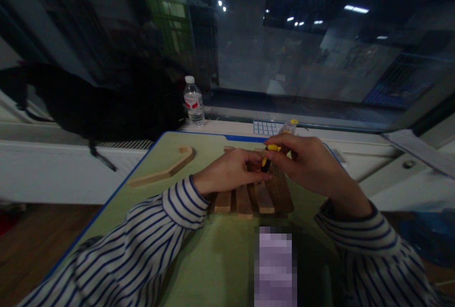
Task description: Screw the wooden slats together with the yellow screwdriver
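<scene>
A short yellow-and-black screwdriver is pinched at its yellow end by the fingertips of my right hand. My left hand comes in from the other side, its thumb and forefinger closed about the black lower part. Whether a screw sits under the tip is hidden by the fingers. Beneath both hands lies an assembly of pale wooden slats set side by side, with gaps between them. A broader, darker wooden board is at its right side.
A curved wooden piece lies on the green, blue-edged table, left of the slats. On the sill behind stand a water bottle and a clear package with a yellow top. A black bag rests at left, against the window.
</scene>
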